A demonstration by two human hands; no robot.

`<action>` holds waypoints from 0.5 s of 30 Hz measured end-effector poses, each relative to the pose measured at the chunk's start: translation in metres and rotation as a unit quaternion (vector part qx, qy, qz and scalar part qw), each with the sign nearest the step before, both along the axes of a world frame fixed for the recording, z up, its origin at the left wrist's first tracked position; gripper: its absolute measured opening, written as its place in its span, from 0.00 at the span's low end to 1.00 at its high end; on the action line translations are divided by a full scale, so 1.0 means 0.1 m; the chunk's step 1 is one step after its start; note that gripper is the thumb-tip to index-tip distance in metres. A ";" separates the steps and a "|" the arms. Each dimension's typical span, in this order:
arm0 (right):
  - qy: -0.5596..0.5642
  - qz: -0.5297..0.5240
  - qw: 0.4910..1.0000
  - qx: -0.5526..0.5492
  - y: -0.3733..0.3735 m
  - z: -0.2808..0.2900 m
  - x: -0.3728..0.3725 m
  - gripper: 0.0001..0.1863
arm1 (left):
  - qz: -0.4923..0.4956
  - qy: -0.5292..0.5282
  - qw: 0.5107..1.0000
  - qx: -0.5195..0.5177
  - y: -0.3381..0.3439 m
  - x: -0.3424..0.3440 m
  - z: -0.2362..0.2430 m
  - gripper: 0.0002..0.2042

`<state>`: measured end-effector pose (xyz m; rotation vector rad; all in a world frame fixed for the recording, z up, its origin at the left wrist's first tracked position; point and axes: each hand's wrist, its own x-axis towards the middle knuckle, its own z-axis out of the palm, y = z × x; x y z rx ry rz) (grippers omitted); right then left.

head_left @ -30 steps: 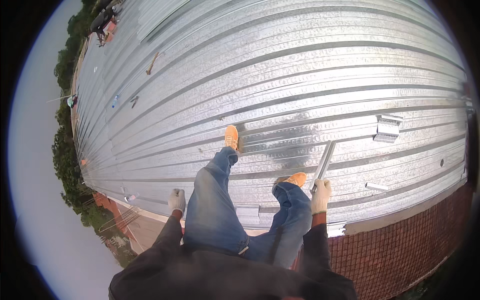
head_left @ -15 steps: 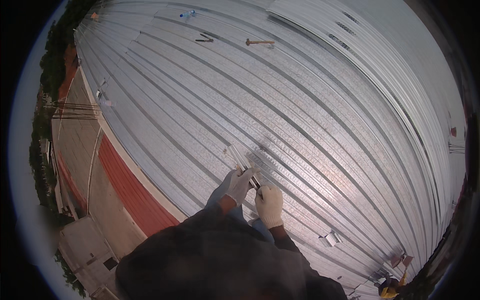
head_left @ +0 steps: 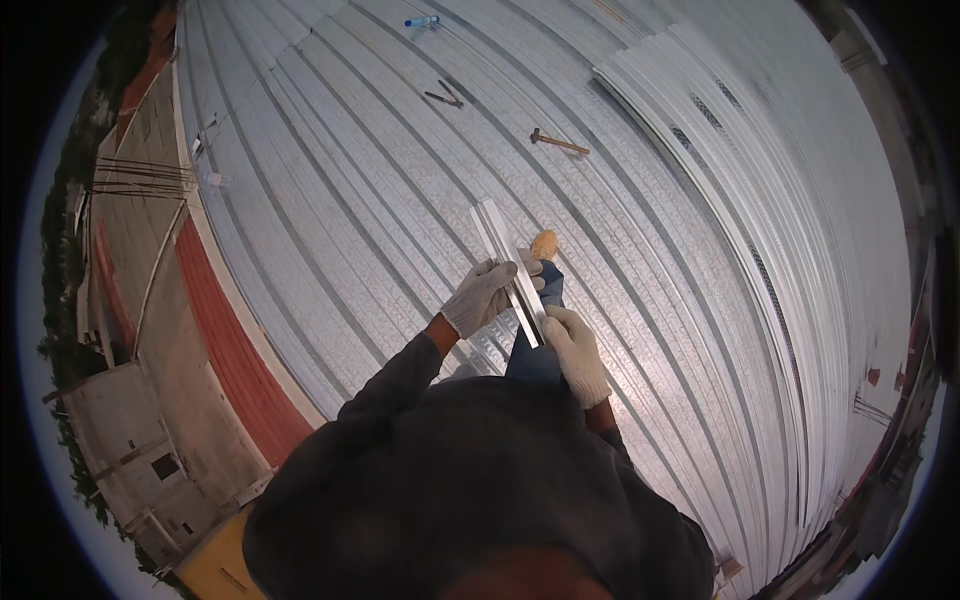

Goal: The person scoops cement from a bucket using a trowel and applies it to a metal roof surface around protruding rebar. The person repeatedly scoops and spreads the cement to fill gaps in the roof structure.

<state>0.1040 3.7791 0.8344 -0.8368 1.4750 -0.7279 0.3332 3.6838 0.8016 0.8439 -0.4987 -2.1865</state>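
A short folded strip of shiny sheet metal with a lengthwise groove is held in front of my body, slanting from upper left to lower right. My gloved left hand is closed around its middle, thumb on top and fingertips showing past the right side. At the near end, my gloved right hand grips the strip's right edge; some of its fingers are hidden. Beneath the hands are a blue-trousered leg and a tan shoe on the ribbed metal roof.
Ahead lie a wooden-handled hammer, dark-handled snips or pliers and a clear bottle with a blue cap. Stacked ribbed sheets cover the right side. The roof edge drops to a red lower roof at left.
Both hands and the strip have moved up and forward in view, and more of the strip shows. The shoe has come into sight. The view has turned, shifting the hammer and stacked sheets.
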 end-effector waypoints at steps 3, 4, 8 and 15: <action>-0.050 0.122 0.990 0.044 -1.10 -0.11 -0.07 0.23 | 0.046 -0.027 0.998 0.018 -0.75 -0.18 -0.13 0.29; -0.040 0.147 0.987 0.054 -1.49 -0.18 -0.10 0.22 | 0.074 -0.030 0.997 0.009 -1.14 -0.26 -0.19 0.29; -0.009 0.231 0.972 0.047 -2.93 0.29 -0.22 0.21 | 0.161 -0.047 0.985 0.043 -2.01 -0.26 0.05 0.28; -0.005 0.309 0.951 0.035 -4.98 0.11 -0.24 0.24 | 0.310 -0.105 0.941 0.084 -3.77 -0.39 0.03 0.18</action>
